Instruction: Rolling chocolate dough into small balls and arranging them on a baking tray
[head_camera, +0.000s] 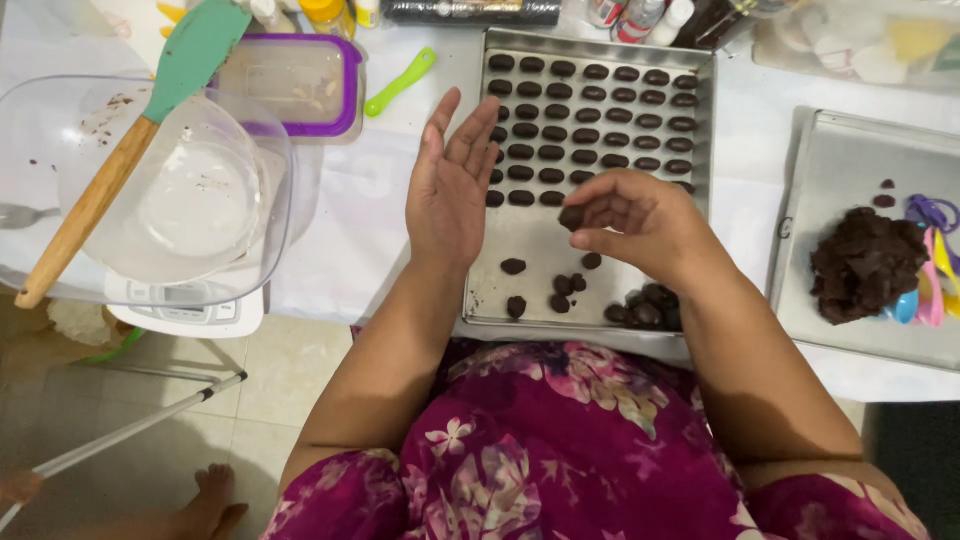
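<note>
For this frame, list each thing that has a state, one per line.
left hand: open, palm up, empty
right hand: pinching a dough piece
baking tray: partly filled with rows of shaped pieces
dough mound: piled on second tray
clear bowl: nearly empty, spatula resting in it

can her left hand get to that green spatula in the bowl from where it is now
Probably yes: the left hand is open and empty, and only bare tablecloth lies between it and the spatula resting across the bowl.

Left hand (452, 185) open, palm up, right hand (630, 215) pinching dough piece (572, 216) over baking tray (600, 50) w/ rows
</note>
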